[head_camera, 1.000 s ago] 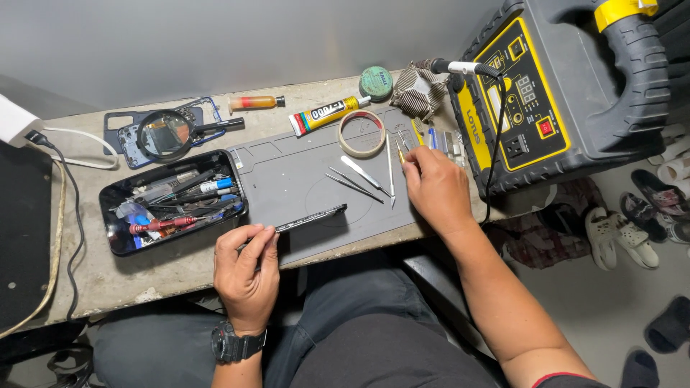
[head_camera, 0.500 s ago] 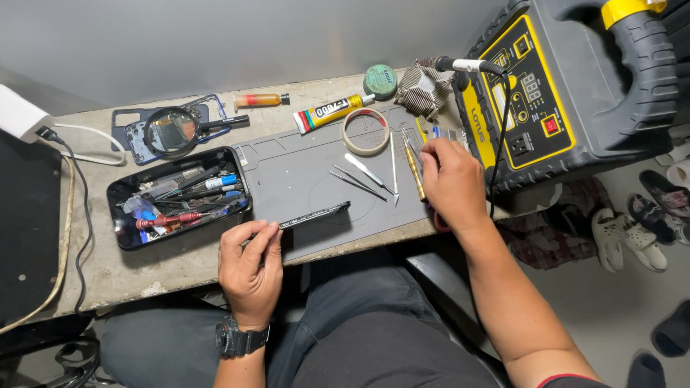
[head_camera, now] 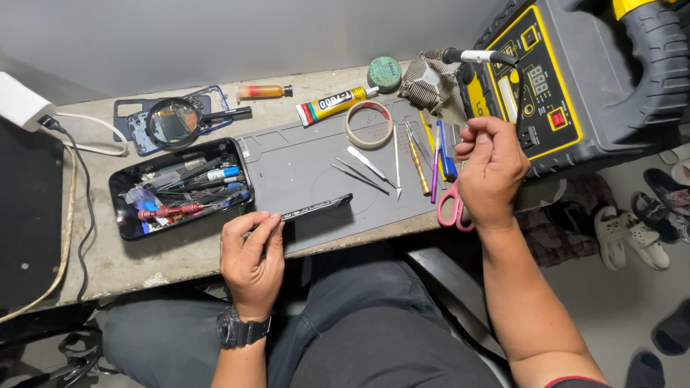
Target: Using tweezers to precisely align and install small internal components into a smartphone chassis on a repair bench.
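My left hand (head_camera: 251,253) grips the near end of a thin dark phone (head_camera: 310,210), which stands on its edge along the front of the grey work mat (head_camera: 295,162). A black watch is on that wrist. My right hand (head_camera: 490,171) is raised over the mat's right edge, thumb and fingers pinched on a small silvery metal piece (head_camera: 463,129); I cannot tell what it is. Tweezers (head_camera: 363,169), a gold-handled driver (head_camera: 418,162) and blue and purple tools (head_camera: 444,154) lie on the mat just left of that hand. Pink-handled scissors (head_camera: 453,210) poke out below it.
A black tray of tools (head_camera: 180,190) sits left of the mat, with a magnifier (head_camera: 174,122) on a phone frame behind it. A tape ring (head_camera: 369,123), glue tube (head_camera: 334,105) and green tin (head_camera: 384,72) lie at the back. A yellow-and-black machine (head_camera: 575,79) stands right. Shoes (head_camera: 647,223) on the floor.
My right hand has lifted off the tools at the mat's right edge and moved right, fingers now pinched. My left hand and the phone have hardly moved.
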